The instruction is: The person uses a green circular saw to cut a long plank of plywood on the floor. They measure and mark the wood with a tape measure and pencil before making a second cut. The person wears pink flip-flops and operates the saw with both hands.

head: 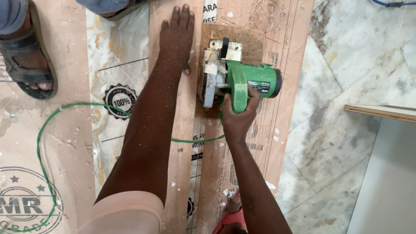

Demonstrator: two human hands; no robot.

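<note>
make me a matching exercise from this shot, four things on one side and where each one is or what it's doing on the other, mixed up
Things:
1. left hand
2. right hand
3. green cord
4. sandalled foot

Places or states:
A. looped across the floor sheets at the left
B. pressed flat on the plywood strip
C. top left corner, on the sheet
D. gripping the handle of the green circular saw

Pairs: 1-B, 2-D, 3-A, 4-C
</note>
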